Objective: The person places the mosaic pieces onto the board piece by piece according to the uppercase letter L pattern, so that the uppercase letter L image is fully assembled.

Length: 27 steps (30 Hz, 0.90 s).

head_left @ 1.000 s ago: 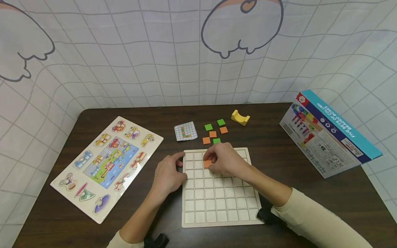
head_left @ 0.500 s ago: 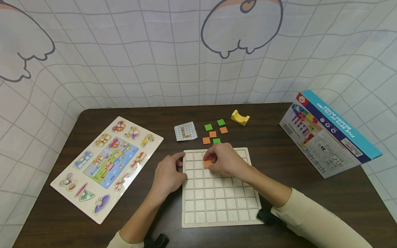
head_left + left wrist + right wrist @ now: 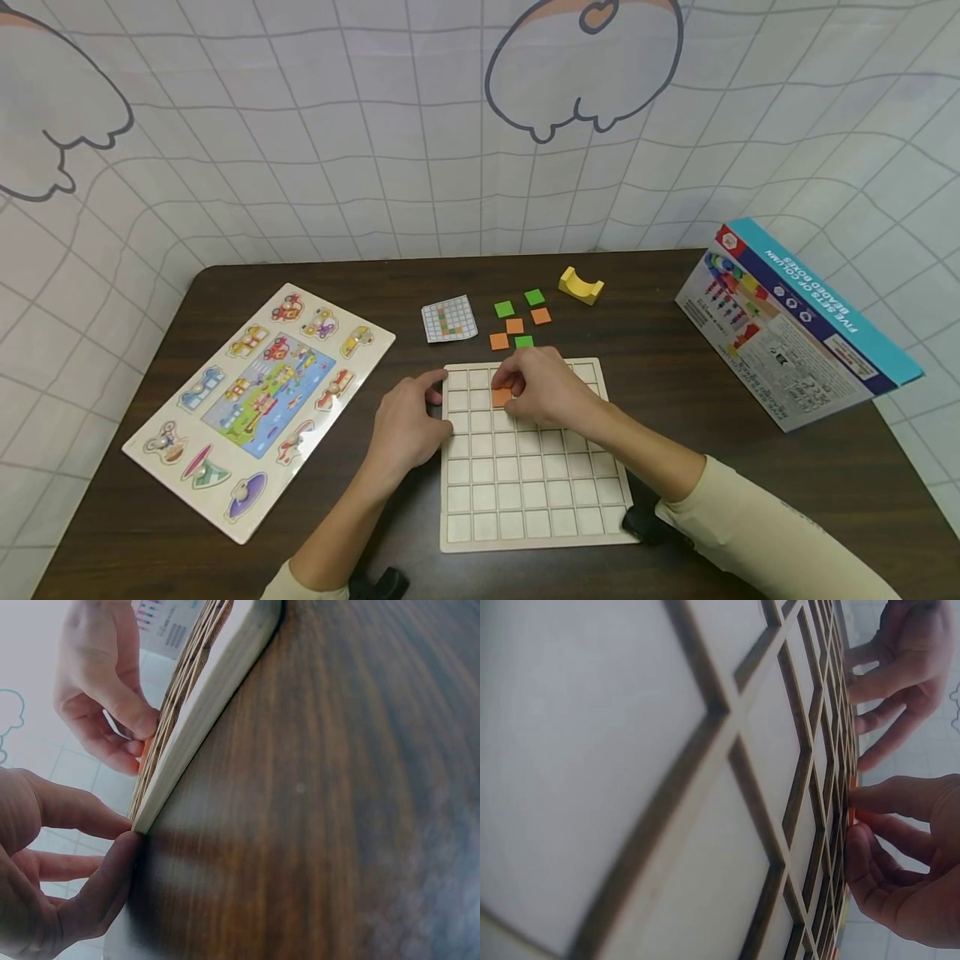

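A wooden grid board [image 3: 536, 540] lies flat on the table. My right hand [image 3: 551, 387] reaches over its upper rows and pinches an orange square tile [image 3: 501, 398], placed at a cell in the second row. In the right wrist view, fingertips of that hand [image 3: 907, 859] sit right at the board's surface, partly hiding the tile. My left hand [image 3: 405, 425] touches the board's left edge, thumb low and index finger near the top-left corner. The left wrist view shows these fingertips [image 3: 129, 834] against the board's side.
Several green tiles [image 3: 535, 297] and orange tiles [image 3: 514, 326] lie behind the board, beside a pattern card [image 3: 453, 308]. A yellow curved block [image 3: 581, 287] stands at the back. A knob puzzle [image 3: 258, 408] is at left, a box [image 3: 795, 325] at right.
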### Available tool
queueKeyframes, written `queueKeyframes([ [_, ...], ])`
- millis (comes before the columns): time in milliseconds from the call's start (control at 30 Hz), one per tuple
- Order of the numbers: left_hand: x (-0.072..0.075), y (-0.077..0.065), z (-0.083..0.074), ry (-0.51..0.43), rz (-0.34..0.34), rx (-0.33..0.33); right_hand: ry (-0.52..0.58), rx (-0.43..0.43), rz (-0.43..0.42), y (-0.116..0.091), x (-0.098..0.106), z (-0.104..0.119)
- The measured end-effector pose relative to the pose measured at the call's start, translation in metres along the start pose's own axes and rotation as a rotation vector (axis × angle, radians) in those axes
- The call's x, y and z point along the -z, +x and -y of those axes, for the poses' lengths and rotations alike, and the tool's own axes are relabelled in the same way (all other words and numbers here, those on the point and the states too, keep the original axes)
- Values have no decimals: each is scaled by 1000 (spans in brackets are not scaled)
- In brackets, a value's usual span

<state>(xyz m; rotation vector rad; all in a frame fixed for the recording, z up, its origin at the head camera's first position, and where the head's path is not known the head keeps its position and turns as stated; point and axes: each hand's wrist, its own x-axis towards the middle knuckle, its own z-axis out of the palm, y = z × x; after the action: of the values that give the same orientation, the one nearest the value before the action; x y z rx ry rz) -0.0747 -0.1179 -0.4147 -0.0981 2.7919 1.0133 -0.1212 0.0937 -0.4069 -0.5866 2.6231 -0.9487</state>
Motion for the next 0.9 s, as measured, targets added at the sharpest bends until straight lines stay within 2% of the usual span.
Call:
queueKeyframes([
  [400,-1,1,1,13,-7,-6,-8,-10,3,0,0,0],
  [900,-1,2,2,-4,2,3,32,-7,-6,0,1,-1],
])
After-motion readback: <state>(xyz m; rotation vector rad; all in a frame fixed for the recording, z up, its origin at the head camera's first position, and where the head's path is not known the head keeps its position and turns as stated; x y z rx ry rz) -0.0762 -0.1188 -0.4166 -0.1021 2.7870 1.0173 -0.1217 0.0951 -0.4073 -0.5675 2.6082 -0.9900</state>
